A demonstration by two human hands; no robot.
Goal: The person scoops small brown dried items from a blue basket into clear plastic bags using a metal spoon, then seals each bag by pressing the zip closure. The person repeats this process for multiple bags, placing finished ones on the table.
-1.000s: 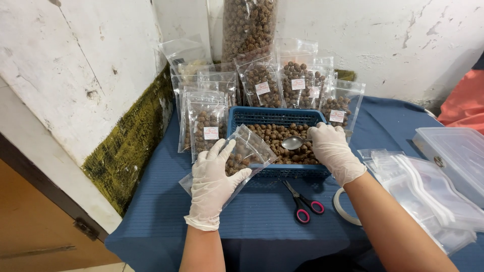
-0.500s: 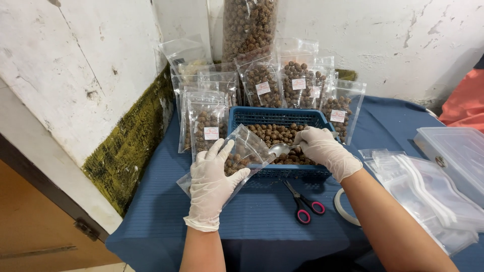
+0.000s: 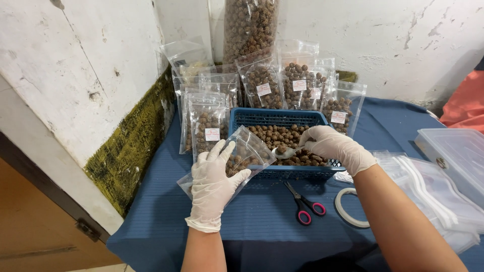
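The left hand [image 3: 214, 184] wears a white glove. It is spread flat, fingers up, and holds a clear bag [image 3: 237, 158] from below. The bag tilts with its open mouth toward the basket [image 3: 282, 174]. Some brown balls are in the bag already. The bag leans on the basket's front left corner.

The right hand [image 3: 335, 146] wears a white glove too. It is bent over the basket with its fingers pinched tight on a small spoon [image 3: 283, 151]. The spoon has a brown ball in it and sits right at the bag's mouth.

The basket is blue, with holes in its sides. It is full of brown balls [image 3: 282, 136].

Behind the basket stand many clear packs [image 3: 262, 88] of the same balls. Most of them have a small white and red label on the front. More packs [image 3: 207, 126] stand to the left of the basket. A tall clear bag [image 3: 250, 27] of balls leans on the wall behind them all.

In front of the basket lie scissors [image 3: 305, 206] with pink and black handles. Just to the right of them is a ring of tape [image 3: 350, 207]. Farther right of the basket is a pile of empty clear bags [image 3: 428, 191] and a clear plastic box [image 3: 454, 151]. Everything sits on a blue cloth [image 3: 161, 201].
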